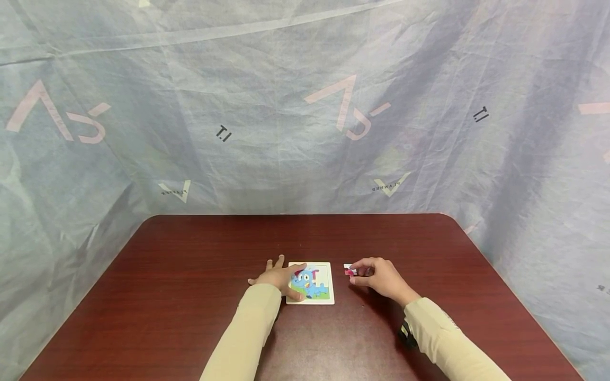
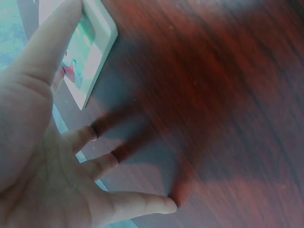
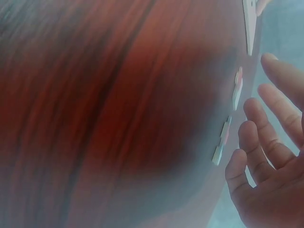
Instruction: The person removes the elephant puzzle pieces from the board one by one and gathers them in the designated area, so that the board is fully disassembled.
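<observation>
A square puzzle board [image 1: 331,296] with a pale rim and a partly filled picture of a blue animal lies at the table's middle. Spread over its left side is my left hand [image 1: 276,279], thumb and forefinger resting across the board; the other fingertips touch the table in the left wrist view. Just right of the board lie two loose puzzle pieces, one farther piece [image 3: 238,89] and one nearer piece [image 3: 222,141], seen nearly edge-on. My right hand [image 1: 383,277] hovers beside them, fingers loosely bent, with nothing visible in its grasp.
The dark red wooden table [image 1: 190,328] has rounded far corners. Grey printed cloth [image 1: 267,106] hangs behind it and along both sides. A dark strap [image 1: 407,334] shows at the right wrist.
</observation>
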The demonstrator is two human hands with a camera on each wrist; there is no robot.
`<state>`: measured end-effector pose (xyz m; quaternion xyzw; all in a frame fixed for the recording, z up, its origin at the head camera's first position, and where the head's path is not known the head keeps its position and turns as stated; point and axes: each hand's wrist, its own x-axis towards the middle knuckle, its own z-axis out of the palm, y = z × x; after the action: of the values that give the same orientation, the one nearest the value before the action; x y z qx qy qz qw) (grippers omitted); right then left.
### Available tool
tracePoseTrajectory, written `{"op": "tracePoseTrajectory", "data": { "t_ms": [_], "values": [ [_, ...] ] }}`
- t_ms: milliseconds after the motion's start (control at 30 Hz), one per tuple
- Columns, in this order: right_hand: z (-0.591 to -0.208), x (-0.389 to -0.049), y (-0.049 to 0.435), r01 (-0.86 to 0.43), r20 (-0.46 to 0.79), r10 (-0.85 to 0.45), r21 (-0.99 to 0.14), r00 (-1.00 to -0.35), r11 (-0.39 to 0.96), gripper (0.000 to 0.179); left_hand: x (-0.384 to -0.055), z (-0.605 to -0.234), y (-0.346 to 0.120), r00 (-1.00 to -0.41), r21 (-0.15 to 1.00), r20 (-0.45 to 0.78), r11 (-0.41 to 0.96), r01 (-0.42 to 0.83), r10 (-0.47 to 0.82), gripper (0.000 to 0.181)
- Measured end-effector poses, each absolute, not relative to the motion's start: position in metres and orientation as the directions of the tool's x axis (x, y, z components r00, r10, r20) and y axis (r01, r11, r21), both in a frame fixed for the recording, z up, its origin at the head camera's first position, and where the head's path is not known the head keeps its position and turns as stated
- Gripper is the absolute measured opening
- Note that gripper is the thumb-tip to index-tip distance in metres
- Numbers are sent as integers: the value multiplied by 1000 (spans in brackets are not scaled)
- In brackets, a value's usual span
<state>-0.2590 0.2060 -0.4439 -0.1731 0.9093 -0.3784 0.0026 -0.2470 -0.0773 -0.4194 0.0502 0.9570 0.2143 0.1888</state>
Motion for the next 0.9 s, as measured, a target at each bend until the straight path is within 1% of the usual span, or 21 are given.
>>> {"op": "tracePoseTrajectory", "data": {
  "t_ms": [333, 633, 900],
  "values": [
    [-445, -259, 192, -333, 122, -353, -696, -928, 636, 25, -248, -422, -76, -924, 429, -342, 903, 9, 171, 85],
    [-445, -258, 179, -348, 126, -372, -699, -920, 625, 24, -246, -417, -76, -923, 431, -343, 902, 12, 176, 84],
    [-446, -258, 168, -351, 105, -404, -717, -909, 603, 23, -245, -415, -77, -923, 438, -344, 899, 6, 174, 84]
  ]
}}
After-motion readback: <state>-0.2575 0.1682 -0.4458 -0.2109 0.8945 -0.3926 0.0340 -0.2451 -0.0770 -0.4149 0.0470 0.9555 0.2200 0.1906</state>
